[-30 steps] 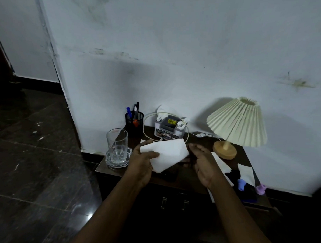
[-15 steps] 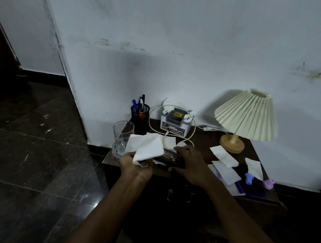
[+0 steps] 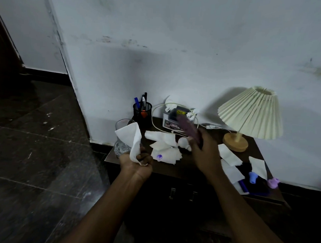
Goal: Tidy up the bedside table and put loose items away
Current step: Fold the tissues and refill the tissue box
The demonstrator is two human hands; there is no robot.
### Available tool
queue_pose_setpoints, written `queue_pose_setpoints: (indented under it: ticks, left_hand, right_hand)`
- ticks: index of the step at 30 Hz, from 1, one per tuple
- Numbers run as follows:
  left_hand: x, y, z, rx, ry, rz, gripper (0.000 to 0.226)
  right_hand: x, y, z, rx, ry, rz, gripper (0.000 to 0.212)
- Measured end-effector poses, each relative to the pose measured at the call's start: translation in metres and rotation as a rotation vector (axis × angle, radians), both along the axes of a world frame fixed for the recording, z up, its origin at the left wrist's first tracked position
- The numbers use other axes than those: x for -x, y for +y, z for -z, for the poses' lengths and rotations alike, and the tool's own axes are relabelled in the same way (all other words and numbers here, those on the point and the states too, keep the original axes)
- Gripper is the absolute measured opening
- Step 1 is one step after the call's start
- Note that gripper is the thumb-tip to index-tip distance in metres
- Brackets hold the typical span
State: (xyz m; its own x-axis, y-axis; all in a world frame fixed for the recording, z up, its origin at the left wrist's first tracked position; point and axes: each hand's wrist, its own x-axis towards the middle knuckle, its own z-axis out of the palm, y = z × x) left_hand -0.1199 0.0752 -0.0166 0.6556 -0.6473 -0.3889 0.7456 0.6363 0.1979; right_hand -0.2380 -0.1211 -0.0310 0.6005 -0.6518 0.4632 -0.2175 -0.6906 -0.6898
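At the near left edge of the desk (image 3: 172, 169), clutching a white tissue (image 3: 130, 138) in the left hand (image 3: 136, 162): grip closed tight, fingers curled round the lower end, the rest standing up in front of a glass (image 3: 119, 147). Further right, above the middle of the desk, holding a dark purplish flat thing (image 3: 186, 126) in the right hand (image 3: 207, 152); grip closed round its lower part, upper part sticking up toward the wall, too blurred to name. Lying on the desk between the two hands: loose tissues (image 3: 166, 150) with a small purple cap (image 3: 159, 156) on them. More tissues (image 3: 229, 154) to the right, near a lamp (image 3: 251, 115). At the far side, a black pen holder (image 3: 142, 112) and a small box (image 3: 171, 121) with white cable looped about it.
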Motion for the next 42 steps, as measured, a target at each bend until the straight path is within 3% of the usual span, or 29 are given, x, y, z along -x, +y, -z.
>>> queue_pose_setpoints:
  ticks: [3, 10, 16, 19, 24, 27, 29, 31, 33, 35, 37, 39, 42]
  left_hand:
    - [0.003, -0.004, -0.002, -0.047, -0.043, 0.056, 0.018]
    - [0.003, -0.011, 0.003, -0.071, 0.002, 0.101, 0.016]
    - [0.001, -0.014, 0.006, -0.098, 0.012, 0.115, 0.019]
    - [0.000, -0.013, 0.006, -0.111, 0.025, 0.110, 0.021]
    - [-0.003, -0.009, 0.005, -0.110, 0.043, 0.089, 0.017]
    - [-0.006, -0.007, 0.007, -0.181, 0.049, 0.091, 0.028]
    - [-0.008, -0.007, 0.009, -0.253, 0.008, 0.105, 0.033]
    - [-0.006, -0.012, 0.008, -0.386, -0.094, 0.109, 0.028]
    - [-0.001, -0.016, 0.008, -0.552, -0.222, 0.067, 0.017]
    - [0.002, -0.020, 0.010, -0.656, -0.349, -0.014, 0.010]
    - [0.003, -0.022, 0.012, -0.711, -0.518, -0.038, 0.025]
    - [0.005, -0.021, 0.008, -0.725, -0.661, -0.017, 0.028]
    - [0.006, -0.019, 0.000, -0.633, -0.755, 0.076, 0.025]
  right_hand:
    - [0.013, -0.015, 0.005, -0.036, 0.049, 0.201, 0.031]
    - [0.018, -0.034, 0.010, -0.152, 0.020, 0.384, 0.029]
    - [0.006, -0.040, 0.023, 0.197, 0.420, 0.505, 0.038]
    - [0.004, -0.038, 0.030, 0.279, 0.564, 0.496, 0.044]
    - [0.000, -0.036, 0.027, 0.246, 0.590, 0.468, 0.044]
    - [0.003, -0.022, 0.008, 0.461, 0.443, 0.419, 0.024]
    - [0.004, -0.006, -0.006, 0.512, 0.369, 0.145, 0.007]
    - [0.003, 0.010, -0.015, 0.316, 0.415, -0.115, 0.009]
    - [0.002, 0.022, -0.019, 0.024, 0.398, -0.226, 0.018]
    - [0.002, 0.029, -0.026, -0.534, 0.183, -0.290, 0.029]
    - [0.004, 0.028, -0.030, -1.041, 0.014, -0.423, 0.050]
    - [0.006, 0.025, -0.032, -1.147, -0.007, -0.526, 0.056]
    - [0.008, 0.023, -0.029, -1.128, -0.101, -0.499, 0.042]
